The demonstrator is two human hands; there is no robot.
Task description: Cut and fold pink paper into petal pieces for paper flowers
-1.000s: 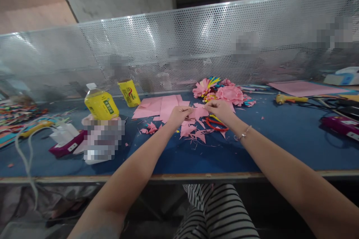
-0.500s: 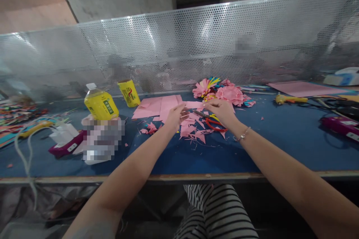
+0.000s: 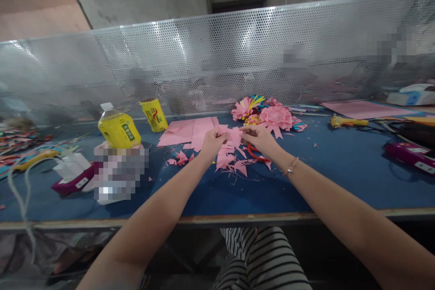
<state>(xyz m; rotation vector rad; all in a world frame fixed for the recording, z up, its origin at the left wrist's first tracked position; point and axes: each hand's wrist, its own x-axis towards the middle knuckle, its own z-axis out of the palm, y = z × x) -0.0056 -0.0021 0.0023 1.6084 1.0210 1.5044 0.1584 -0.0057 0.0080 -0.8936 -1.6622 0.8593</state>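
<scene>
Held pink paper piece [image 3: 234,135] over scraps [image 3: 225,160] on surface [image 3: 190,195], clamped near opposite edges in fingers of left hand [image 3: 215,141] and right hand [image 3: 258,139], probably for flatness. Kept red-handled scissors [image 3: 258,158] just beside, likely for quick reach. Versus half a second ago: drew left fingers together, turned paper more face-on, covered blades.

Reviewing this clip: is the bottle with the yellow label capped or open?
Capped: a white cap sits on the neck of the bottle.
</scene>
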